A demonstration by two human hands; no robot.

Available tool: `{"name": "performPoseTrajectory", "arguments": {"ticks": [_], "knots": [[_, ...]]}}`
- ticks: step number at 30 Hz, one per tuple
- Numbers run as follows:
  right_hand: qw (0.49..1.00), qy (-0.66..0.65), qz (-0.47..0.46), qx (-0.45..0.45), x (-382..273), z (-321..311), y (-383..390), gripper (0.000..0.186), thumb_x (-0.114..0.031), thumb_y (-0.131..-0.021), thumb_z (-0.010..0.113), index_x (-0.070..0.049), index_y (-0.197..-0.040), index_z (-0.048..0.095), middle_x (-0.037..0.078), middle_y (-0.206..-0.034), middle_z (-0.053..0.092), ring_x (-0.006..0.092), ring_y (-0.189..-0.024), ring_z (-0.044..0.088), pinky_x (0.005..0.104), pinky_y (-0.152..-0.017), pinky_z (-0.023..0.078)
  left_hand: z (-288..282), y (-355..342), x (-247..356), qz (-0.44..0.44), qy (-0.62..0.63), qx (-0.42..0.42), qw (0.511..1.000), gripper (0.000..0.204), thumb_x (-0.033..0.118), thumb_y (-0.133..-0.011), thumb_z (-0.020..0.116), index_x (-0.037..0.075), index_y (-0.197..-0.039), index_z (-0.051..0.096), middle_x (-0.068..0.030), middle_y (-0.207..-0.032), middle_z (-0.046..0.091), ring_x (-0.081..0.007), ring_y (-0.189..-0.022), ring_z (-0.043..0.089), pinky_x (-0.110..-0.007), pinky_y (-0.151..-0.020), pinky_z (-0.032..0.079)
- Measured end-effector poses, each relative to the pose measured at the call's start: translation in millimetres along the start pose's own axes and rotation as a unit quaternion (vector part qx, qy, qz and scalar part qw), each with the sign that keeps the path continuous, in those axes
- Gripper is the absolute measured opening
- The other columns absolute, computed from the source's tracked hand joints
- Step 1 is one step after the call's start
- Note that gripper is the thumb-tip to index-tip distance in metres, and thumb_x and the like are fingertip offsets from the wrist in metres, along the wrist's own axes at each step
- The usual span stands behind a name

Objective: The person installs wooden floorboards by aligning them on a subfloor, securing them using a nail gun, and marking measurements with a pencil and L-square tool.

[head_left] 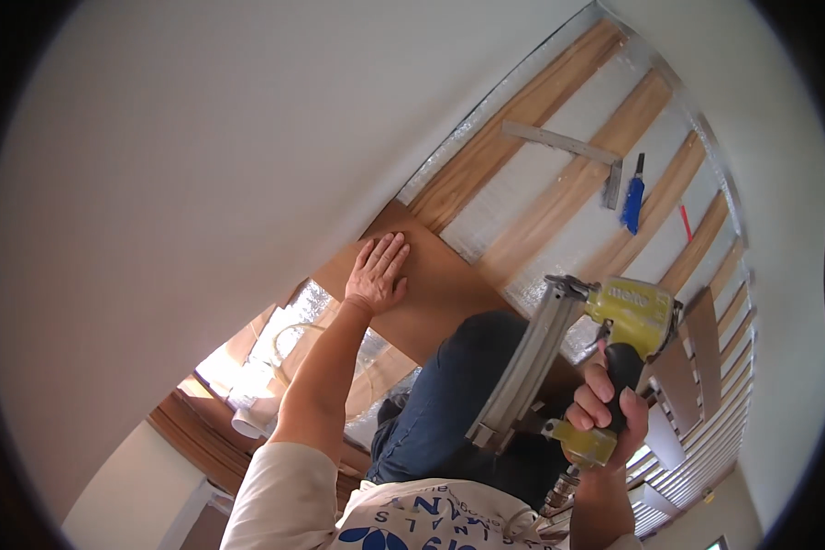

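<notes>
My left hand (379, 272) lies flat on a brown board (440, 291), its fingers stretched out near the board's far left end. The board rests across wooden battens (559, 197) on the floor, close to the wall. Raised at the right, my right hand (607, 417) is wrapped round the black grip of a yellow pneumatic nail gun (634, 316). The gun's long grey magazine slants down to the left, and a hose fitting shows below its handle. My bent knee in blue jeans hides part of the board.
A metal square (564, 142), a blue-handled tool (632, 203) and a thin red stick (686, 224) lie over the battens and silvery foil. More brown boards (704, 353) lie at the right. A pale hose (293, 344) curls at the left, near a white roll (252, 420). White walls flank the floor.
</notes>
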State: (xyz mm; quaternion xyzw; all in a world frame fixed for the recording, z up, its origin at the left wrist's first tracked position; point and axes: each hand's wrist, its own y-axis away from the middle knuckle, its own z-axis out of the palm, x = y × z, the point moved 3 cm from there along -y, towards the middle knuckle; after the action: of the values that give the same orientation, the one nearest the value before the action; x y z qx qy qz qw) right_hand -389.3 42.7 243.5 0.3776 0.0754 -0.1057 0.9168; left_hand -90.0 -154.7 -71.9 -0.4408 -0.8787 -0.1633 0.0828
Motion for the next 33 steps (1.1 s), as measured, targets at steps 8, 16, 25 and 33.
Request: {"name": "performPoseTrajectory", "arguments": {"ticks": [8, 16, 25, 33], "knots": [[0.994, 0.002, 0.071, 0.081, 125.1, -17.4, -137.8, 0.068, -0.004, -0.092, 0.071, -0.006, -0.154, 0.044, 0.015, -0.132, 0.065, 0.0266, -0.113, 0.069, 0.0435, -0.106, 0.055, 28.0, -3.6, -1.3, 0.035, -0.067, 0.028, 0.997, 0.069, 0.033, -0.096, 0.064, 0.011, -0.161, 0.051, -0.0096, -0.172, 0.043, -0.0291, -0.161, 0.037, -0.052, -0.132, 0.023], [0.989, -0.069, 0.096, 0.093, 165.8, -23.3, -201.6, 0.065, 0.000, -0.096, 0.069, -0.009, -0.154, 0.043, 0.012, -0.134, 0.058, 0.0215, -0.101, 0.065, 0.0406, -0.092, 0.056, 31.2, 6.6, -5.0, -0.015, 0.006, -0.038, 0.999, 0.068, 0.039, -0.087, 0.069, 0.013, -0.149, 0.065, -0.0121, -0.164, 0.053, -0.0338, -0.152, 0.048, -0.057, -0.128, 0.031], [0.972, 0.171, 0.018, 0.161, 186.2, 37.4, -249.6, 0.056, -0.013, -0.097, 0.076, -0.001, -0.143, 0.045, 0.014, -0.122, 0.067, 0.0261, -0.122, 0.062, 0.0441, -0.102, 0.052, 34.9, 23.7, -2.5, 0.040, -0.125, -0.051, 0.990, 0.065, 0.035, -0.101, 0.056, -0.002, -0.155, 0.052, -0.0222, -0.164, 0.048, -0.0447, -0.151, 0.045, -0.061, -0.124, 0.034], [0.966, 0.202, -0.015, 0.160, 196.0, 57.0, -268.6, 0.097, -0.017, -0.097, 0.071, 0.018, -0.163, 0.009, 0.035, -0.161, 0.035, 0.0423, -0.155, 0.031, 0.0430, -0.129, 0.023, 30.4, 0.6, -10.0, 0.078, -0.025, 0.055, 0.995, 0.071, 0.039, -0.106, 0.042, -0.009, -0.159, 0.044, -0.0316, -0.166, 0.042, -0.0532, -0.155, 0.037, -0.064, -0.128, 0.021]]}}
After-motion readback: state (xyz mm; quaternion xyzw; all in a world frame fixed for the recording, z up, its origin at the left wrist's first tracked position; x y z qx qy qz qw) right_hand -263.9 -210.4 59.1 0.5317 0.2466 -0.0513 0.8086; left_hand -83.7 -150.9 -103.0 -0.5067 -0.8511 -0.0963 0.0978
